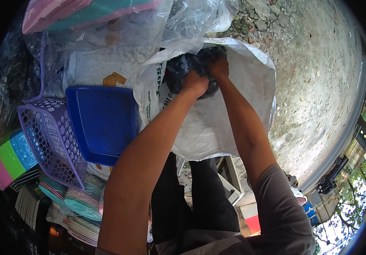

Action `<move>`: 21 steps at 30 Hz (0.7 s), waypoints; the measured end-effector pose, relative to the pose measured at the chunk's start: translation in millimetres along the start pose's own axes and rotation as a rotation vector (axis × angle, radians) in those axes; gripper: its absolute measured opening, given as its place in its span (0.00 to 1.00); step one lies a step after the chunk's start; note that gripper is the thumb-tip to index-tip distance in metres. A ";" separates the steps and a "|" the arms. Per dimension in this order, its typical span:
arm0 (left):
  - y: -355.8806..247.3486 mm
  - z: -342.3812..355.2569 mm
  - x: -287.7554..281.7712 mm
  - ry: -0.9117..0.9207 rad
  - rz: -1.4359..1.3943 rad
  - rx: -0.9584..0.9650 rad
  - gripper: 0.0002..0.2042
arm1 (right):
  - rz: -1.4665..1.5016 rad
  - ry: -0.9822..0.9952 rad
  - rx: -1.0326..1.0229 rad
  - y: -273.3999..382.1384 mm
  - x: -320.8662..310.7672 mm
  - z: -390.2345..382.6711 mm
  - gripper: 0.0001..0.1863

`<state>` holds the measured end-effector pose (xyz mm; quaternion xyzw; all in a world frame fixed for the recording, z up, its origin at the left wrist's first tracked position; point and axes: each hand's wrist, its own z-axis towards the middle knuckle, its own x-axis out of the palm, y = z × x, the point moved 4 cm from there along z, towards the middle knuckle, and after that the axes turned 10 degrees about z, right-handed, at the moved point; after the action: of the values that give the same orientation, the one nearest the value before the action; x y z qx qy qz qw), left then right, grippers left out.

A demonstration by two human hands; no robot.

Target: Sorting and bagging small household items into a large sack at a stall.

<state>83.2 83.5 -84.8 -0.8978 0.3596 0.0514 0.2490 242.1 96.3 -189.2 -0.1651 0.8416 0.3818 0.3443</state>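
A large white woven sack (208, 131) with green print on one side stands in front of me, its mouth spread wide. Both my arms reach down into it. Bunched dark plastic, seemingly a black plastic bag (178, 70), lies within the sack at its far left. My left hand (195, 84) is closed on the near part of this plastic. Just beyond and to the right, my right hand (218, 69) grips its farther edge. The fingertips of both hands are partly hidden in the folds, and I cannot tell what the bag contains.
Left of the sack are a blue tray (102, 127) and a purple perforated basket (53, 136). Stacked plastic goods (83, 199) lie nearer on the left. Clear plastic wrapping (195, 21) touches the sack's far side. Rough concrete ground (310, 93) stretches to the right.
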 end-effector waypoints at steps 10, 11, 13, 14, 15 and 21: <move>21.4 -11.2 -11.4 0.061 -0.239 -0.012 0.20 | -0.092 0.037 -0.197 10.1 -10.8 -7.2 0.20; 20.4 -19.5 -19.6 0.050 -0.239 0.004 0.20 | -0.032 0.058 -0.280 17.9 -17.5 -20.5 0.16; -8.8 -52.0 -1.0 0.280 -0.486 -0.122 0.21 | 0.005 -0.019 -0.347 -10.1 -60.4 -18.1 0.16; -0.6 -64.9 -15.3 0.251 -0.478 -0.111 0.21 | 0.098 0.003 -0.345 9.6 -59.9 -41.2 0.17; 11.3 -75.4 -26.2 0.237 -0.610 -0.149 0.22 | 0.192 0.041 -0.340 29.8 -62.6 -62.8 0.17; 43.2 -170.4 -66.2 0.174 -0.998 -0.180 0.27 | 0.455 0.234 -0.302 100.2 -134.7 -194.9 0.10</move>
<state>-9.3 15.4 63.8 -0.9789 -0.0991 -0.1180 0.1342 194.9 16.4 50.7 -0.0641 0.8247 0.5484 0.1222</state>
